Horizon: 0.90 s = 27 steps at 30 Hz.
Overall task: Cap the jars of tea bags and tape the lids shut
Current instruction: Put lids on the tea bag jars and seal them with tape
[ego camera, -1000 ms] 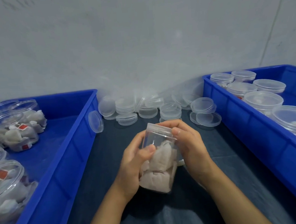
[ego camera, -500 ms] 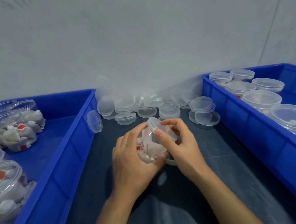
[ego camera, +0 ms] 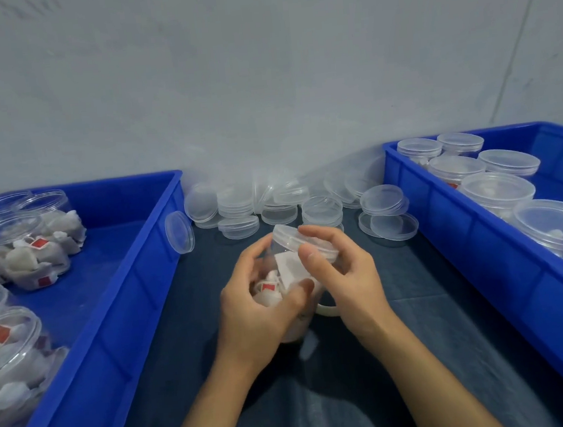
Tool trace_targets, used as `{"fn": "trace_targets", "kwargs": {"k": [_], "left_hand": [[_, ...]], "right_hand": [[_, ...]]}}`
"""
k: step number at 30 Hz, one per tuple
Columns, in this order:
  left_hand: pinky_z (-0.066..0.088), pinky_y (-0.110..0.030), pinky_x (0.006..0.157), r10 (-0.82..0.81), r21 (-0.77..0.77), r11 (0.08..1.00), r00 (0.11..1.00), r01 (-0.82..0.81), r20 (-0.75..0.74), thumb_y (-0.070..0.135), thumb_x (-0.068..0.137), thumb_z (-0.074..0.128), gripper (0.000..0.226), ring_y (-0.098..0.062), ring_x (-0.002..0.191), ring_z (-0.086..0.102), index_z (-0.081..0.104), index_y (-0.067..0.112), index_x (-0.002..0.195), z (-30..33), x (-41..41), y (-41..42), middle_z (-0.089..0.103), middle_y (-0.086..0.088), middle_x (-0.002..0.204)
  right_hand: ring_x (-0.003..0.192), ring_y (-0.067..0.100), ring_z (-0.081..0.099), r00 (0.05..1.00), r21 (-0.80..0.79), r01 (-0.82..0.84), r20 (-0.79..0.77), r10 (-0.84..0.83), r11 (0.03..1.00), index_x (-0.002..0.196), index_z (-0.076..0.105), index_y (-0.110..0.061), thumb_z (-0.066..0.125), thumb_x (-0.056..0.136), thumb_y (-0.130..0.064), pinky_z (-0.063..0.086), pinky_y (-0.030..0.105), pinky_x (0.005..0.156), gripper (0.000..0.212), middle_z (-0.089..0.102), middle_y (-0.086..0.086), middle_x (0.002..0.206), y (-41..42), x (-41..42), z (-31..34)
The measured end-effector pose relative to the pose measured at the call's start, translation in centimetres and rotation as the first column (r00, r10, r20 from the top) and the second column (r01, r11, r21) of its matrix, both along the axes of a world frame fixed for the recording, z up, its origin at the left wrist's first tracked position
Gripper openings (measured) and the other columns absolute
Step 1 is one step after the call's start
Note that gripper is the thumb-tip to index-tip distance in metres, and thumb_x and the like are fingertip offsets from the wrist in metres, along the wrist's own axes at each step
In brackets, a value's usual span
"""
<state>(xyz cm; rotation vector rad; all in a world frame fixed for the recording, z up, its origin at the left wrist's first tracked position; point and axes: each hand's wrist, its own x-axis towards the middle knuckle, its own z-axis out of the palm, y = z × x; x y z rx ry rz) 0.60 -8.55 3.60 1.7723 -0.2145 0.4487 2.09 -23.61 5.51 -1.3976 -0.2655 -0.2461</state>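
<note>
Gripping a clear jar [ego camera: 288, 281] of tea bags above the middle of the dark tabletop [ego camera: 421, 320], the left hand [ego camera: 258, 313] has its fingers [ego camera: 255, 255] curled round the far side of the jar and its thumb across the near side. The jar is tilted, its top leaning away toward the far edge. A clear lid [ego camera: 301, 242] sits on the jar's mouth, and the right hand [ego camera: 344, 276] holds that lid with thumb on its near rim and fingers arched over its far rim. Inside the jar, white tea bags and a red tag [ego camera: 268, 287] show through the wall. A pale ring, possibly a tape roll [ego camera: 327, 309], lies on the tabletop just under the right hand, mostly hidden.

Along the far edge of the tabletop, against the grey wall [ego camera: 260, 77], lies a loose heap of spare clear lids [ego camera: 283, 206], some stacked, one propped on edge against the left bin. A blue bin [ego camera: 135, 282] runs along the left edge and holds uncapped jars [ego camera: 26, 251] filled with tea bags. Another blue bin [ego camera: 477, 263] runs along the right edge and holds capped jars [ego camera: 498, 192] standing upright in rows.
</note>
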Motion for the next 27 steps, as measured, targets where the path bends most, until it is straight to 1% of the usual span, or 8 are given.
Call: {"fn": "trace_targets", "kwargs": {"k": [2,6,9,11,15,19,24,27], "left_hand": [[0.061,-0.044,0.097,-0.076,-0.038,0.996,0.997,0.076,-0.006,0.047,0.073,0.082,0.074,-0.013,0.114,0.073,0.059,0.034,0.142,-0.1,0.0,-0.1,0.076,0.01,0.121],[0.063,-0.036,0.092,-0.048,0.004,0.999,0.999,0.048,0.021,0.045,0.069,0.092,0.081,-0.009,0.12,0.07,0.056,0.05,0.141,-0.2,-0.1,-0.8,0.071,0.015,0.128],[0.061,-0.037,0.097,-0.023,0.03,0.999,0.999,0.022,0.033,0.049,0.068,0.093,0.084,-0.003,0.125,0.065,0.052,0.056,0.141,-0.6,0.0,-0.7,0.066,0.02,0.133],[0.059,-0.035,0.098,0.021,0.074,0.997,0.999,-0.025,0.047,0.054,0.066,0.093,0.086,-0.001,0.125,0.063,0.049,0.061,0.14,-0.6,0.0,-0.5,0.064,0.023,0.135],[0.062,-0.028,0.087,0.07,0.025,0.997,0.993,-0.073,0.093,0.051,0.06,0.095,0.088,-0.005,0.115,0.07,0.053,0.052,0.136,-0.6,0.4,-0.1,0.068,0.02,0.129],[0.06,-0.029,0.087,0.069,0.009,0.997,0.99,-0.071,0.12,0.048,0.061,0.097,0.09,-0.009,0.115,0.071,0.053,0.044,0.139,-0.9,0.6,-0.3,0.069,0.018,0.128],[0.058,-0.019,0.088,0.035,0.065,0.997,0.991,-0.043,0.128,0.053,0.068,0.094,0.094,-0.004,0.12,0.067,0.045,0.052,0.148,-0.8,0.5,-0.3,0.068,0.019,0.132],[0.06,-0.027,0.094,0.036,0.074,0.996,0.991,-0.046,0.133,0.05,0.069,0.093,0.093,-0.004,0.125,0.065,0.045,0.054,0.149,-0.9,0.6,-0.2,0.066,0.02,0.136]], "right_hand": [[0.092,0.017,0.075,1.0,0.043,-0.021,0.011,0.021,0.999,0.121,0.072,-0.019,0.075,0.087,-0.028,0.057,0.026,0.078,0.036,0.078,0.006,0.107,-0.1,-0.2,0.1],[0.094,0.026,0.077,1.0,0.095,0.001,0.002,-0.002,0.995,0.12,0.074,-0.015,0.075,0.084,-0.022,0.063,0.037,0.079,0.037,0.079,0.009,0.107,-0.1,-0.2,0.1],[0.098,0.019,0.077,0.999,0.069,0.012,0.029,-0.014,0.998,0.121,0.075,-0.02,0.075,0.087,-0.021,0.062,0.03,0.078,0.035,0.079,0.003,0.111,0.0,-0.1,0.0],[0.109,0.019,0.075,0.998,0.034,0.032,0.045,-0.033,0.999,0.124,0.075,-0.023,0.075,0.088,-0.023,0.062,0.036,0.088,0.036,0.076,0.003,0.121,0.2,0.0,-0.3],[0.125,0.021,0.067,0.996,-0.041,0.046,0.073,-0.043,0.998,0.125,0.074,-0.022,0.078,0.086,-0.025,0.053,0.054,0.107,0.04,0.07,0.001,0.133,0.2,0.1,-0.4],[0.115,0.026,0.071,0.999,-0.073,0.031,0.033,-0.028,0.997,0.12,0.075,-0.025,0.083,0.078,-0.027,0.055,0.06,0.099,0.043,0.073,0.003,0.125,-0.6,0.1,0.1],[0.113,0.024,0.071,1.0,-0.104,0.026,0.019,-0.024,0.994,0.118,0.071,-0.042,0.087,0.065,-0.044,0.057,0.055,0.099,0.056,0.07,0.007,0.127,-1.0,0.0,0.3],[0.117,0.022,0.069,1.0,-0.169,0.024,0.013,-0.022,0.985,0.125,0.067,-0.045,0.085,0.067,-0.048,0.057,0.051,0.1,0.061,0.065,0.005,0.132,-1.2,0.2,0.1]]}}
